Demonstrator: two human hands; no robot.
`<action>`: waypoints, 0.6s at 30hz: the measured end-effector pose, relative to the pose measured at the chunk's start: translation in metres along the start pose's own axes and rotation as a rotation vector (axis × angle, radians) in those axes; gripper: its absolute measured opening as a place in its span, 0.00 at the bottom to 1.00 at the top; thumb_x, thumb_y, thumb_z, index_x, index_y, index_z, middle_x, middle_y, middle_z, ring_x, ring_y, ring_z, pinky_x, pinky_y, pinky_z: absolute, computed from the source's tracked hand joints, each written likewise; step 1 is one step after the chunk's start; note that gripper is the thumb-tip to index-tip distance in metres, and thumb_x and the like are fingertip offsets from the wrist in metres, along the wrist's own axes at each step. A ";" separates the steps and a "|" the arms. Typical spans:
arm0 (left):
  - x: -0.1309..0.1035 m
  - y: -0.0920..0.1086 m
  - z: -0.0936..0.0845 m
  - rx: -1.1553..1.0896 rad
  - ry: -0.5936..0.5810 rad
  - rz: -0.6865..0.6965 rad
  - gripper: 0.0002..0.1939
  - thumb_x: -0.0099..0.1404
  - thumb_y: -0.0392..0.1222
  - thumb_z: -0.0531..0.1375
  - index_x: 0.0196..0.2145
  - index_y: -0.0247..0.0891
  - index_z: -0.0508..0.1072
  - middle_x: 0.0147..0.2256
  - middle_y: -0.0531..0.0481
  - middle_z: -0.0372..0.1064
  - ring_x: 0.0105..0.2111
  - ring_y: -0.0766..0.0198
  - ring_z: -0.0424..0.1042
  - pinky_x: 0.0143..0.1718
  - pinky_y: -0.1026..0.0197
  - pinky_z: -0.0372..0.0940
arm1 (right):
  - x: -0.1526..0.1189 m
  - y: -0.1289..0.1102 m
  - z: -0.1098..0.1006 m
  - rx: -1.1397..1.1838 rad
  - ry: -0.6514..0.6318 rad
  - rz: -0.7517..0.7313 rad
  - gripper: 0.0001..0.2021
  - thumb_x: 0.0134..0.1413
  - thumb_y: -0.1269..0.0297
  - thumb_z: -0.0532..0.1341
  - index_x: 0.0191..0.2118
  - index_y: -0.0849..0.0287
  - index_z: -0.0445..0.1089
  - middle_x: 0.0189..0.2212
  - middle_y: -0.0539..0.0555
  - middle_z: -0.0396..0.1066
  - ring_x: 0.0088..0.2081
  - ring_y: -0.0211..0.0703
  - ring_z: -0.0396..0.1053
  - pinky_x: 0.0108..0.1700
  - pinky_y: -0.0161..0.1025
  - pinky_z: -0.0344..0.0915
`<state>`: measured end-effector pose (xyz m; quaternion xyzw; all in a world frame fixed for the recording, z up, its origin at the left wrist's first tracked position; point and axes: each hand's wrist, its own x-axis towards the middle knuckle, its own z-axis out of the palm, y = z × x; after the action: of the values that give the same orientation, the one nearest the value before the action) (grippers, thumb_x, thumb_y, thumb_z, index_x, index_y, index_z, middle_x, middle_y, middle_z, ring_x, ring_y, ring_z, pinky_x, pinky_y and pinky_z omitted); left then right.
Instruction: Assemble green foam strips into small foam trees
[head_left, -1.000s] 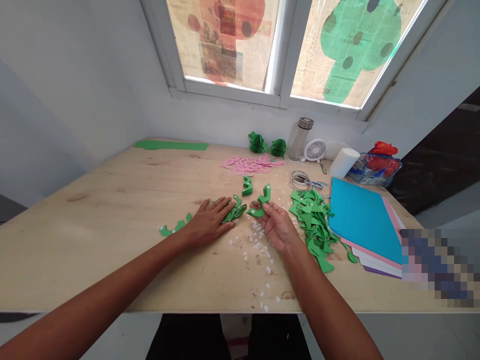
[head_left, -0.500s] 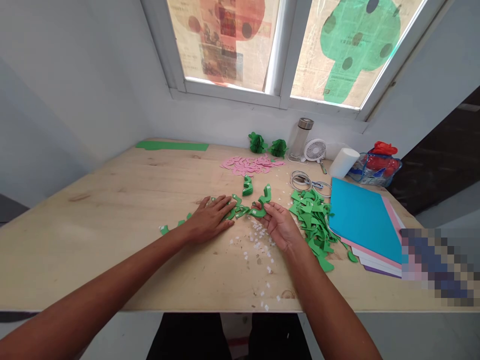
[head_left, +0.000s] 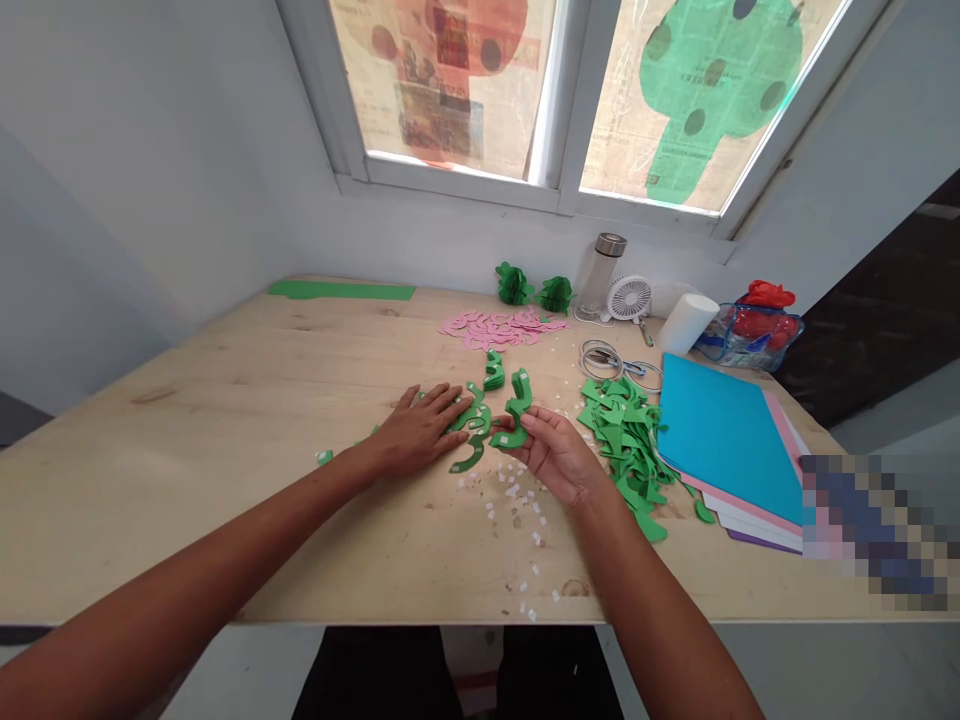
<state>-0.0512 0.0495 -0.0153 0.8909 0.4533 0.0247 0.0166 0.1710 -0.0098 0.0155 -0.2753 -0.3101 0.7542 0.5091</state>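
Observation:
My right hand [head_left: 556, 448] pinches a stack of curved green paper cut-outs [head_left: 516, 410] just above the table, with a small white patch on its lower end. To the left, my left hand [head_left: 420, 432] lies flat, fingers stretched over part of a loose group of green curved cut-outs [head_left: 478, 410] with white patches. One curved green piece [head_left: 468, 458] lies by the left fingertips. Behind both hands stands a small stack of green cut-outs [head_left: 493, 370]. More green bits [head_left: 325, 457] show beyond my left wrist, partly hidden by the arm.
Green scraps [head_left: 630, 440] are heaped at right, beside coloured sheets [head_left: 724, 430]. Tape rings [head_left: 600, 360] and scissors [head_left: 637, 370] lie behind them. Pink cut-outs [head_left: 495, 328], a bottle [head_left: 602, 278] and a small fan [head_left: 628, 297] are at the back. White bits [head_left: 517, 490] litter the front.
My right hand has drawn its green stack slightly left, apart from the loose pieces. A curved green piece now lies spread nearer me. My left hand stays almost in place.

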 end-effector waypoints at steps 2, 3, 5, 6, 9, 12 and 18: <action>0.001 -0.002 0.000 0.007 -0.002 0.005 0.29 0.68 0.54 0.41 0.63 0.45 0.53 0.65 0.45 0.48 0.64 0.52 0.45 0.60 0.44 0.38 | 0.000 -0.003 -0.002 0.023 0.008 -0.035 0.08 0.44 0.65 0.69 0.29 0.60 0.70 0.34 0.54 0.78 0.37 0.40 0.76 0.42 0.36 0.71; 0.001 -0.003 -0.001 0.014 -0.003 0.005 0.28 0.68 0.53 0.41 0.63 0.45 0.53 0.65 0.46 0.48 0.64 0.53 0.45 0.60 0.45 0.38 | 0.000 -0.004 -0.002 0.032 0.017 -0.052 0.08 0.44 0.65 0.69 0.30 0.60 0.71 0.34 0.54 0.78 0.37 0.40 0.76 0.42 0.36 0.71; 0.004 -0.005 -0.002 0.031 -0.005 0.004 0.27 0.68 0.50 0.41 0.62 0.45 0.55 0.64 0.45 0.50 0.64 0.53 0.45 0.60 0.45 0.38 | 0.000 -0.005 -0.004 0.043 0.041 -0.078 0.08 0.44 0.65 0.69 0.31 0.60 0.71 0.34 0.53 0.78 0.35 0.39 0.75 0.41 0.35 0.71; 0.005 -0.006 -0.003 0.037 -0.003 0.005 0.26 0.68 0.49 0.41 0.62 0.45 0.56 0.64 0.45 0.50 0.64 0.53 0.45 0.60 0.45 0.38 | 0.001 -0.005 -0.005 0.046 0.052 -0.083 0.08 0.44 0.66 0.69 0.32 0.60 0.72 0.34 0.53 0.78 0.34 0.38 0.75 0.40 0.35 0.71; 0.004 -0.009 -0.009 0.023 0.017 -0.004 0.27 0.68 0.49 0.41 0.62 0.44 0.56 0.64 0.44 0.49 0.64 0.52 0.45 0.60 0.44 0.40 | 0.001 -0.005 -0.005 0.046 0.062 -0.076 0.08 0.44 0.66 0.69 0.32 0.60 0.72 0.34 0.53 0.78 0.34 0.38 0.75 0.39 0.34 0.72; -0.014 -0.016 -0.014 -0.038 0.028 -0.061 0.28 0.69 0.51 0.40 0.63 0.43 0.53 0.65 0.45 0.47 0.65 0.52 0.45 0.60 0.44 0.43 | 0.001 -0.004 -0.004 0.041 0.066 -0.072 0.07 0.44 0.65 0.69 0.30 0.60 0.73 0.33 0.53 0.78 0.33 0.38 0.75 0.39 0.35 0.71; -0.096 -0.024 0.008 -0.016 0.108 -0.248 0.31 0.67 0.56 0.41 0.63 0.42 0.53 0.64 0.43 0.49 0.64 0.47 0.47 0.58 0.41 0.48 | 0.003 -0.002 -0.004 0.044 0.084 -0.084 0.09 0.43 0.65 0.69 0.32 0.60 0.73 0.33 0.53 0.78 0.34 0.40 0.76 0.40 0.36 0.71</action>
<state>-0.1269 -0.0140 -0.0277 0.8251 0.5601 0.0742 0.0021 0.1739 -0.0059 0.0137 -0.2824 -0.2830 0.7266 0.5587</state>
